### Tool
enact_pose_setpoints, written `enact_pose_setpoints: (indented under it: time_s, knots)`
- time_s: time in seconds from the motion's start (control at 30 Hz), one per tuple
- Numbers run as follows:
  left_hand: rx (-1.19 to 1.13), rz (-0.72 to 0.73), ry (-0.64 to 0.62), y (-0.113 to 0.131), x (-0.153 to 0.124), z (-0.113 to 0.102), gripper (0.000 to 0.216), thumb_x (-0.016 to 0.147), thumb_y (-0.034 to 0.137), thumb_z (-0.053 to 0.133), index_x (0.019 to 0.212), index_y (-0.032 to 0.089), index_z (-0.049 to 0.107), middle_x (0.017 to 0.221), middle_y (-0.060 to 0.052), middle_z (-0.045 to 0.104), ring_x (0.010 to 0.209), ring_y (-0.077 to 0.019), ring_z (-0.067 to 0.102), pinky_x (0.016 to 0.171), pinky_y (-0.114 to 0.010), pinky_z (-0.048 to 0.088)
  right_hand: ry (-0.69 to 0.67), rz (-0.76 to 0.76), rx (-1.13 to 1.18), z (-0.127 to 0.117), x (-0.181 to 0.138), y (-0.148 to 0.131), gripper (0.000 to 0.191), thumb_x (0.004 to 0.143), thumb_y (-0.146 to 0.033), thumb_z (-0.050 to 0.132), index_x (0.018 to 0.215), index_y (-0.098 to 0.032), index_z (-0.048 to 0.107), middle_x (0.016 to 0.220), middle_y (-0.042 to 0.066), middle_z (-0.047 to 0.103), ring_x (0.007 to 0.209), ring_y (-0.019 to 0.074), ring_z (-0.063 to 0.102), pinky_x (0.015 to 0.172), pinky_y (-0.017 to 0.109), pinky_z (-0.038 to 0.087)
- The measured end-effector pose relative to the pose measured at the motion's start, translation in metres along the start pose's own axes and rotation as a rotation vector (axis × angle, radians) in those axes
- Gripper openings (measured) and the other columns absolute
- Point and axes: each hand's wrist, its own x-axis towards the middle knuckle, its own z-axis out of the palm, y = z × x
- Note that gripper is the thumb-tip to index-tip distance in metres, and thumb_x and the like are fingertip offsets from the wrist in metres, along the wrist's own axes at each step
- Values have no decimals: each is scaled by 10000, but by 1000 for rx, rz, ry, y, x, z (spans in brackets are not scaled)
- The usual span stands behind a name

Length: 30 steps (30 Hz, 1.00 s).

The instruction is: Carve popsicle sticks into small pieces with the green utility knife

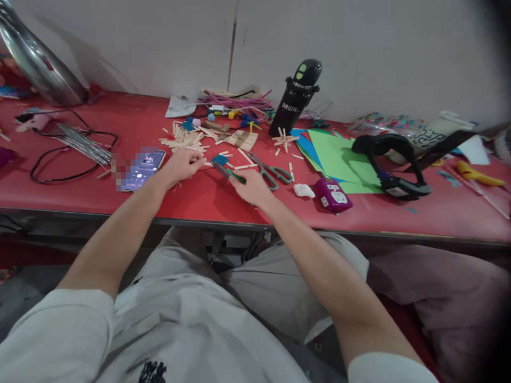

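Observation:
My left hand (182,165) rests on the red table (223,199) with its fingers curled and pinched by a small wooden stick piece; what it holds is too small to name. My right hand (250,187) is closed round a green-handled tool (228,173) whose tip reaches a small blue piece (219,159) between the two hands. Loose wooden sticks (184,139) lie scattered just beyond my left hand.
A phone (143,169) lies left of my left hand. Grey scissors (272,173), a white scrap (303,190), a purple tape dispenser (332,195), green and blue paper sheets (339,159), a black glue gun (393,159) and a black bottle (296,97) sit to the right. Black cable (59,154) lies far left.

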Motion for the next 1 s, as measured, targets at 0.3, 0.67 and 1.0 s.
enact_pose_setpoints:
  time_s: [0.3, 0.67, 1.0]
  knots:
    - [19, 1, -6, 3, -1, 1, 314, 852, 278, 530, 564, 191, 438, 496, 47, 317, 520, -99, 291, 551, -307, 209, 4, -2, -5, -1, -2, -3, 221, 905, -223, 512, 788, -163, 690, 664, 22, 618, 617, 152, 519, 645, 287, 382]
    - [45, 5, -31, -1, 1, 1, 312, 856, 300, 517, 571, 196, 444, 508, 39, 334, 529, -114, 312, 576, -316, 220, 13, -16, 25, 2, -2, -6, 220, 908, -220, 506, 836, -170, 708, 832, 56, 716, 728, 179, 595, 711, 301, 417]
    - [58, 8, -33, -1, 2, 2, 321, 868, 301, 507, 574, 196, 436, 508, 42, 326, 514, -110, 308, 565, -316, 212, 3, -17, 19, 2, -2, -5, 237, 913, -241, 501, 820, -166, 706, 786, 52, 698, 675, 170, 563, 693, 300, 417]
